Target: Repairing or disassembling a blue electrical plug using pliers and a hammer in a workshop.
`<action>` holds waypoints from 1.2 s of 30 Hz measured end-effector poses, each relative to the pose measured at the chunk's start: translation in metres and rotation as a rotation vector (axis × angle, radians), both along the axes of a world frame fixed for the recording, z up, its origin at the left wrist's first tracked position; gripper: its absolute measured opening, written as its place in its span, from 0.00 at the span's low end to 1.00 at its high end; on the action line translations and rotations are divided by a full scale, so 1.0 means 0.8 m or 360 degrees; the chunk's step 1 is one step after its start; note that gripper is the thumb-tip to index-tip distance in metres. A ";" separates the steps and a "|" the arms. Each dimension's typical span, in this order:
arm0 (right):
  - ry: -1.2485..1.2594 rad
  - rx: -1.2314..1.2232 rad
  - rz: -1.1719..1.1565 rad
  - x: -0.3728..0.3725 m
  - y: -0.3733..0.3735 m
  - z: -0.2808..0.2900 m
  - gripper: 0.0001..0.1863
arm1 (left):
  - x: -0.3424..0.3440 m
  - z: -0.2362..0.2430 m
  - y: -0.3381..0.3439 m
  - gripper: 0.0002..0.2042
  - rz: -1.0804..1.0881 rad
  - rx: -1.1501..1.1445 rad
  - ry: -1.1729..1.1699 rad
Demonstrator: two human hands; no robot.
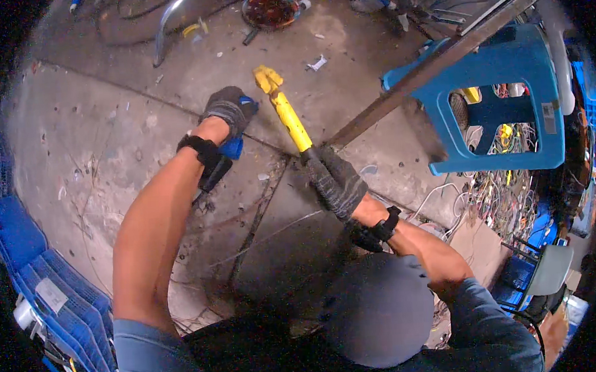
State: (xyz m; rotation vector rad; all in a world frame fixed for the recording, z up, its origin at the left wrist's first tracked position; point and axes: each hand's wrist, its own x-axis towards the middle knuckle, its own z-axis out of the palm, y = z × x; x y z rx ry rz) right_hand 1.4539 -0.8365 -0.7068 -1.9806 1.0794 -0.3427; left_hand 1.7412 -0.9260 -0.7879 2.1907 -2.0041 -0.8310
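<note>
My right hand (336,182), in a dark grey knit glove, is closed around the black grip of a yellow hammer (289,119). Its worn, lumpy yellow head points away from me, above the concrete floor. To the left, my gloved left hand (229,111) has its fingers curled around a blue object (232,148). Blue shows on both sides of that hand, but most of the object is covered, so its kind is unclear. A small gap of floor separates the left hand from the hammer. Black straps circle both wrists.
A blue plastic stool (489,102) stands at right beyond a slanting rusty metal bar (400,86). Tangled wires (502,158) lie beneath it. Blue crates (61,293) are at lower left. A round dish (270,11) and a curved metal tube (163,28) sit at the far side.
</note>
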 end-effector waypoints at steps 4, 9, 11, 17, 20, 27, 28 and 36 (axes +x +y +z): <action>0.0060 0.0385 -0.0255 0.017 -0.004 0.006 0.18 | -0.010 -0.008 0.001 0.19 0.0024 0.0022 0.0005; -0.0127 0.0375 -0.0191 0.008 -0.016 -0.038 0.18 | -0.014 0.014 -0.001 0.20 -0.0070 0.0091 0.0010; -0.0201 0.0480 -0.0240 0.020 -0.005 -0.020 0.20 | 0.000 -0.003 0.007 0.22 -0.0047 -0.0010 -0.0007; 0.0057 0.0525 -0.0235 0.014 -0.008 -0.023 0.20 | -0.007 -0.010 0.003 0.21 -0.0065 -0.0095 0.0023; 0.0174 0.0515 -0.0162 0.013 -0.017 -0.017 0.19 | -0.014 -0.020 0.019 0.15 -0.0160 -0.0187 -0.0086; 0.0074 0.0539 -0.0317 0.006 0.003 -0.006 0.21 | -0.025 0.003 0.029 0.16 -0.0027 -0.0009 0.0044; 0.0132 0.0536 -0.0319 0.011 0.002 -0.015 0.21 | -0.024 0.004 0.027 0.16 -0.0076 0.0046 -0.0014; 0.0143 0.0610 -0.0248 0.006 0.013 -0.001 0.24 | -0.008 -0.026 0.044 0.13 -0.0050 -0.0183 -0.0035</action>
